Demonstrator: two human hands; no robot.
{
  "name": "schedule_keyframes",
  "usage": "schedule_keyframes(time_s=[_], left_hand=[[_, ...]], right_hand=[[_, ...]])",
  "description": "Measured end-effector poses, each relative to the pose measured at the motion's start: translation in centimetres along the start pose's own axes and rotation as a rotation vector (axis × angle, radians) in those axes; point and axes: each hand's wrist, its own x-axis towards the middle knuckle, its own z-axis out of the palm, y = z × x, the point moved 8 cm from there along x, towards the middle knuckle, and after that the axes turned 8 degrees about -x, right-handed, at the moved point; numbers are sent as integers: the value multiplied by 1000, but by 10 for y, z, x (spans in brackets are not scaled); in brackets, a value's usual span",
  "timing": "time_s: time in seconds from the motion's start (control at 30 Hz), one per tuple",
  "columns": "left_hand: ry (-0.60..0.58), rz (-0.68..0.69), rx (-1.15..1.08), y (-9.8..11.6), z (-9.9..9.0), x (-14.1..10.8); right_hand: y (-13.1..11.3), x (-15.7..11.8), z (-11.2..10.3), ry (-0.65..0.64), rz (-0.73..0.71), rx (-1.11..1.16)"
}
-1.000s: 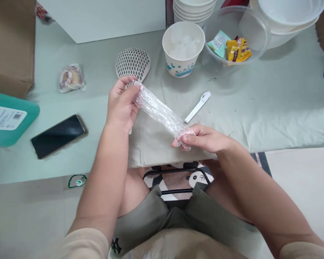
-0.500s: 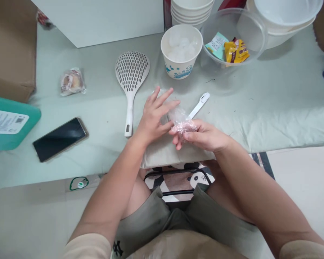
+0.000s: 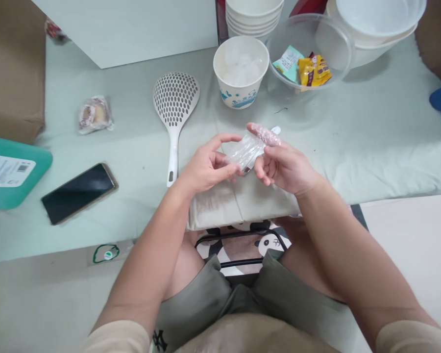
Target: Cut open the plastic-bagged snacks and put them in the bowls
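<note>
A crumpled piece of clear plastic film (image 3: 245, 151) stretches between my two hands above the cloth. The thumb and fingers of my left hand (image 3: 209, 164) pinch its left end. My right hand (image 3: 284, 164) has part of the film wrapped over its outstretched index finger, the thumb pressed against it and the other fingers curled. Behind the film lies a white-handled utensil (image 3: 276, 130); mostly the handle's tip shows, and the rest is hidden by the film and my right hand. Left of my hands rests a white slotted skimmer (image 3: 176, 100).
Beyond my hands stand a paper cup (image 3: 240, 90) of ice-like pieces and a clear bowl (image 3: 338, 73) holding small packets. Stacked cups (image 3: 253, 22) and white tubs (image 3: 375, 51) are behind. At left lie a phone (image 3: 79, 193), a wrapped snack (image 3: 95, 115) and a green container (image 3: 14, 191).
My left hand has closed from spread fingers onto the film. My right hand has turned its index finger upward, and the film now stretches between both hands. The view has shifted slightly.
</note>
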Motion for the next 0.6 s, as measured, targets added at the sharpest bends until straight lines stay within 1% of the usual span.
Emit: schedule_keyframes(time_s=[0.1,0.17,0.2,0.27,0.33,0.43,0.5,0.6], left_hand=[[-132,-82,-131,2,12,-3],[-204,-113,-203,4,20,-6],[-227,-115,-240,6,22,-8],[-238,-95,-305,9,24,-9],[-209,-55,-366,11,22,-9],[-170,-9,-451,11,16,-6],[-147,-21,-470,10,13,-3],[-111,-91,-433,6,7,-1]], right_hand=[[2,2,-4,83,34,-69],[6,3,-5,133,75,-161],[8,3,-6,159,96,-224],[12,5,-6,189,125,-390],[12,7,-2,165,111,-580],[10,8,9,58,51,-789],[10,6,13,0,40,-825],[11,4,14,-53,51,-782]])
